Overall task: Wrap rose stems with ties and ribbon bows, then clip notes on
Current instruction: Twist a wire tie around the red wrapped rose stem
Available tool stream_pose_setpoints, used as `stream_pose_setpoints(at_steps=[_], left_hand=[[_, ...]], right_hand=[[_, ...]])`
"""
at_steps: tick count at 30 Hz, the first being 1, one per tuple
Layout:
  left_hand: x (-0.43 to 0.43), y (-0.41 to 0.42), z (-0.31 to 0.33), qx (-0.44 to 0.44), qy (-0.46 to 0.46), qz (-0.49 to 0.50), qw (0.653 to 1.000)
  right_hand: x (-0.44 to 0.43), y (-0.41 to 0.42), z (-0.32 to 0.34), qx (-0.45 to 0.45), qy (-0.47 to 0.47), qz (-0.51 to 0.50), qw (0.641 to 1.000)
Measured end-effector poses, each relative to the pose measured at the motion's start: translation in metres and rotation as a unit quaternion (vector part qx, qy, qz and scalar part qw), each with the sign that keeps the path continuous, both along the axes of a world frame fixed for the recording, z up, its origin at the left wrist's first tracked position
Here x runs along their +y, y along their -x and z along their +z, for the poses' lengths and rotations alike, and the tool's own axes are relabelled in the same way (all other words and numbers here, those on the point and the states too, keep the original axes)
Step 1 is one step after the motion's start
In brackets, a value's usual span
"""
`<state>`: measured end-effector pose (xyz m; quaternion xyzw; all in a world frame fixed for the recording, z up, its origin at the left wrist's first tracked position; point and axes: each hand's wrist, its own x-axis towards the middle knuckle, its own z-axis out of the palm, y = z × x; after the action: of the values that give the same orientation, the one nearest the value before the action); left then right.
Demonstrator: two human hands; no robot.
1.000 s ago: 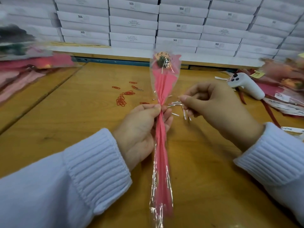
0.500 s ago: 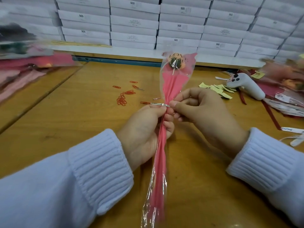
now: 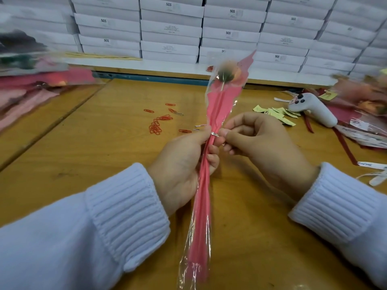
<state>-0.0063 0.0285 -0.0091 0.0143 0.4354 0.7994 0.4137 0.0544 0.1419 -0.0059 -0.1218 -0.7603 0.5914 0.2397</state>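
Observation:
A single rose in a pink paper and clear cellophane sleeve [image 3: 219,105] stands nearly upright in the middle of the view, its blurred bloom at the top leaning right. My left hand [image 3: 184,164] grips the gathered sleeve around the stem. A thin silver twist tie [image 3: 214,134] circles the sleeve just above that grip. My right hand [image 3: 257,141] pinches the tie's end between thumb and forefinger, right against the sleeve. The sleeve's lower tail [image 3: 199,237] hangs down toward me between my white sleeves.
Red paper clips [image 3: 156,126] lie scattered on the wooden table [image 3: 104,164]. Yellow note slips [image 3: 278,114] and a white handheld controller [image 3: 314,109] sit at the right, beside wrapped roses [image 3: 366,105]. More wrapped flowers [image 3: 31,84] pile at the left. White boxes [image 3: 171,28] stack behind.
My right hand brought the tie from beside the sleeve up against it and now pinches it at the stem. The rose's top has tipped to the right.

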Motion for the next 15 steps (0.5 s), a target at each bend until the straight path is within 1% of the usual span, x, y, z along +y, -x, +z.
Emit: stream_pose_setpoints(at_steps=[3, 8, 11, 15], left_hand=[[0.000, -0.001, 0.000, 0.013, 0.004, 0.006, 1.000], [-0.001, 0.001, -0.004, 0.035, 0.006, 0.007, 0.999], [-0.003, 0.001, -0.004, 0.049, 0.019, -0.002, 0.999], [-0.004, 0.001, -0.003, 0.066, 0.017, -0.018, 0.998]], right_hand=[[0.001, 0.000, -0.001, 0.004, 0.000, 0.008, 1.000], [0.004, -0.002, -0.001, -0.028, -0.044, 0.030, 0.998], [0.007, -0.003, 0.001, -0.044, -0.048, 0.038, 0.997], [0.011, -0.004, 0.002, -0.042, -0.052, 0.033, 0.997]])
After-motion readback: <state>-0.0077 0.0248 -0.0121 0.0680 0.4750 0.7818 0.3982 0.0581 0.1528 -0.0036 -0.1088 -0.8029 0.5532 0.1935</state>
